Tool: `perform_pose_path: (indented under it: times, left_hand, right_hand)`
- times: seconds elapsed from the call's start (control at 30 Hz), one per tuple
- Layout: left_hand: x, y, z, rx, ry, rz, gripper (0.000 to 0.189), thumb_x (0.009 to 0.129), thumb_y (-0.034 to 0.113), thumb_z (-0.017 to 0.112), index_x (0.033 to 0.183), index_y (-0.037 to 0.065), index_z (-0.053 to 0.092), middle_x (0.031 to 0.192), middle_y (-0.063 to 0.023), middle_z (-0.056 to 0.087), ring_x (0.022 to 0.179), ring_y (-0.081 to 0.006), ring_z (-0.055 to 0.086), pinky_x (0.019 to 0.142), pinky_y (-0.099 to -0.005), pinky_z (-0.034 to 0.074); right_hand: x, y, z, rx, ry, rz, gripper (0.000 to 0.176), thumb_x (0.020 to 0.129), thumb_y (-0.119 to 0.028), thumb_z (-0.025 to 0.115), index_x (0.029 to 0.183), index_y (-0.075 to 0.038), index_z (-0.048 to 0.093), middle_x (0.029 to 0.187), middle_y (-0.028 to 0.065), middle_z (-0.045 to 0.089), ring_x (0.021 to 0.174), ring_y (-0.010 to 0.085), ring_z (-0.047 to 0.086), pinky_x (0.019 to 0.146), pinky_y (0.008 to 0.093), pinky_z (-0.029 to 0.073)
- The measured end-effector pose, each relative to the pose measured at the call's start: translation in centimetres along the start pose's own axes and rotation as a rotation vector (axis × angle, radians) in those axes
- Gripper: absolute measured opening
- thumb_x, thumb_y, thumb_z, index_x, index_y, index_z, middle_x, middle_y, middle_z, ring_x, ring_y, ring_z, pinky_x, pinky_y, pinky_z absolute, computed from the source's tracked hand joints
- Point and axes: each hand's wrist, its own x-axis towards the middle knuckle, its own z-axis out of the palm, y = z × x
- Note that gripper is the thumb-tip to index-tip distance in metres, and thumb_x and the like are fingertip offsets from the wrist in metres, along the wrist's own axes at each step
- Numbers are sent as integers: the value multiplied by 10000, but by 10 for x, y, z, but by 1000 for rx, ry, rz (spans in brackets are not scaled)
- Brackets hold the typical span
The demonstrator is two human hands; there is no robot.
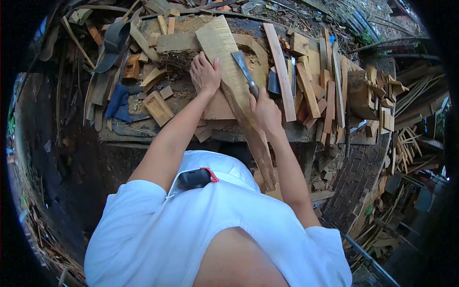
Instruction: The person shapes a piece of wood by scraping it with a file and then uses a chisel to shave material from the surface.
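Observation:
A long, tapering wooden board (224, 45) lies slanted across the workbench, its narrow end reaching past the front edge toward my body. My left hand (205, 74) rests on the board's left edge, fingers bent over it. In my right hand (266, 110) is the dark handle of a flat metal blade tool (244, 67), whose wide blade lies over the board's right side, pointing up and left. Whether the blade touches the wood I cannot tell. Under the board is a rough wooden block (178, 44).
Many wood strips (281, 71) and offcuts crowd the bench's right side. At left are a blue cloth (117, 103), a curled grey strip (111, 50) and a hollowed wooden block (158, 108). More scrap wood (406, 148) lies beyond the bench at right.

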Motion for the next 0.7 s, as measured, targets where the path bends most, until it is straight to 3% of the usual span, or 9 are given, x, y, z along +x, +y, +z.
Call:
perform_pose_path:
  times: [0.1,0.3,0.37,0.6,0.7]
  left_hand:
    - [2,-4,5,-10,17,21,627,897,418,577,1329,-8,418,1283,-181,477,1208,-367,456,1010,-496,357]
    - [-2,-1,-3,-11,19,-9,626,902,419,573,1328,-12,417,1270,-184,482,1204,-365,455,1016,-493,354]
    - [-1,1,-2,-8,9,2,622,901,411,574,1325,-15,414,1264,-190,485,1198,-370,461,1010,-498,359]
    - [1,-2,2,13,10,4,621,903,428,574,1329,5,418,1262,-185,491,1199,-374,471,990,-491,383]
    - [-1,-5,4,-11,41,37,628,903,438,574,1329,3,419,1263,-184,493,1192,-372,474,991,-493,382]
  right_hand:
    - [12,-1,4,22,24,-10,346,972,-385,492,1050,-49,462,733,252,657,705,462,657,613,568,519]
    - [-87,31,-11,25,-90,1,330,980,-344,498,1141,-63,437,726,280,639,686,492,628,595,580,495]
    - [-105,36,-15,53,-196,101,335,977,-355,499,1131,-66,432,740,268,652,700,481,640,617,569,510]
    - [-33,12,-2,55,-14,27,310,980,-347,495,1098,-65,437,736,273,649,703,482,641,612,563,514]
    - [-36,16,-2,20,-17,9,297,976,-338,506,1083,-68,446,730,263,651,688,476,642,606,561,515]
